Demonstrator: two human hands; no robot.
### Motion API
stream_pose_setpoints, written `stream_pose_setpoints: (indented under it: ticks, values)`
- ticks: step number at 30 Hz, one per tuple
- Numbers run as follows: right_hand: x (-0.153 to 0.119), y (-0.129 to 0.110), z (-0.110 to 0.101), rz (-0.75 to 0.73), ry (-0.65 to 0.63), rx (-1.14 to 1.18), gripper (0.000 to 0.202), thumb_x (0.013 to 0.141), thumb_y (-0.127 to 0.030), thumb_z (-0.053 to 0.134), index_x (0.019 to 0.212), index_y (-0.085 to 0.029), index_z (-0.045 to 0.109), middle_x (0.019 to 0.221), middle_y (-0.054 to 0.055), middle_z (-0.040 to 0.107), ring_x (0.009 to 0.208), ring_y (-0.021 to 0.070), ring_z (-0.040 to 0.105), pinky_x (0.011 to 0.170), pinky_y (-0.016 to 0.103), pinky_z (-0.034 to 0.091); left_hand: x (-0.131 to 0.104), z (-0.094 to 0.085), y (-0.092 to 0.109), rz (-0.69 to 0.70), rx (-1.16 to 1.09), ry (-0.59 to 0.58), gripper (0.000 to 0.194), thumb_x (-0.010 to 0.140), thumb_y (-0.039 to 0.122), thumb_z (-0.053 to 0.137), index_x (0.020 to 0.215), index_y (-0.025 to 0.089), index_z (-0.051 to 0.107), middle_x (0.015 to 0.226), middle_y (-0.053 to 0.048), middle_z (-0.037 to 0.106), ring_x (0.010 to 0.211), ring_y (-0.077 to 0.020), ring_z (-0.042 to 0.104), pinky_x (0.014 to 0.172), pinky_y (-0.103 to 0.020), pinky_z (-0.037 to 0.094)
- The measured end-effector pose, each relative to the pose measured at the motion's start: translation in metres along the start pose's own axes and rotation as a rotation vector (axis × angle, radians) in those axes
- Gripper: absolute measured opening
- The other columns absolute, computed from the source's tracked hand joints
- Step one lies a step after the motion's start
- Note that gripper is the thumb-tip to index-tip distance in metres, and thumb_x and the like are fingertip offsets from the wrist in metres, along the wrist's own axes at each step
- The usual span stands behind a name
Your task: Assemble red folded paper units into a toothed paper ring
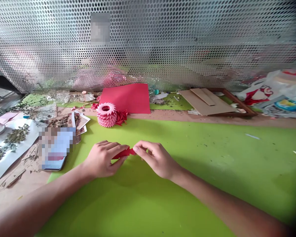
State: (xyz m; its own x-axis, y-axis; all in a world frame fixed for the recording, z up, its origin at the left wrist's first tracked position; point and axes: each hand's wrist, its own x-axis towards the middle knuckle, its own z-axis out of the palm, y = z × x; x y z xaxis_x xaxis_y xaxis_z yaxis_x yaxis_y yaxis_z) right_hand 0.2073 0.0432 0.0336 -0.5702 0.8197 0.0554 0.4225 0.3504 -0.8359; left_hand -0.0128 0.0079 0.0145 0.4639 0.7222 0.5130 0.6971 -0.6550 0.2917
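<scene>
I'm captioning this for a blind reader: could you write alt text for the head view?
The left hand and right hand hold a small piece of red paper above a green surface. Beyond them are a pink paper ring and a red sheet; a phone lies to the left.

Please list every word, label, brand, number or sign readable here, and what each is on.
No text can be read.
White plastic bag with red print: markings too blurred to read.
Flat blue-and-yellow printed item: too blurred to read.
Flat rectangular phone: screen pixelated, nothing legible.
Small folded red paper piece: no writing visible.
Large flat red paper sheet: no writing visible.
</scene>
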Motion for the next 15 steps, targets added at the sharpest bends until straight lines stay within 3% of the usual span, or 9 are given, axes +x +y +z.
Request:
stream_pose_setpoints:
  ticks: [4,15]
  values:
    - [0.0009,0.0024,0.0046,0.021,-0.037,0.017,0.043,0.100,-0.047,0.046,0.073,-0.017,0.061,0.056,-0.002,0.051,0.048,0.0106,0.043,0.047,0.024,0.031,-0.0015,0.0002,0.0021,0.052,0.085,0.011,0.022,0.092,0.026,0.058,0.111,0.018,0.068,0.090,-0.003,0.077,0.067,-0.0156,0.070,0.065,-0.029,0.050]
    - [0.0015,0.0051,0.0003,-0.029,-0.170,0.014,0.039,0.099,-0.043,0.048,0.076,-0.016,0.064,0.060,-0.001,0.055,0.047,0.0103,0.043,0.046,0.023,0.031,-0.0046,-0.0003,0.0044,0.084,0.115,-0.056,0.023,0.092,0.025,0.056,0.112,0.019,0.066,0.095,-0.003,0.078,0.069,-0.0169,0.072,0.061,-0.030,0.051]
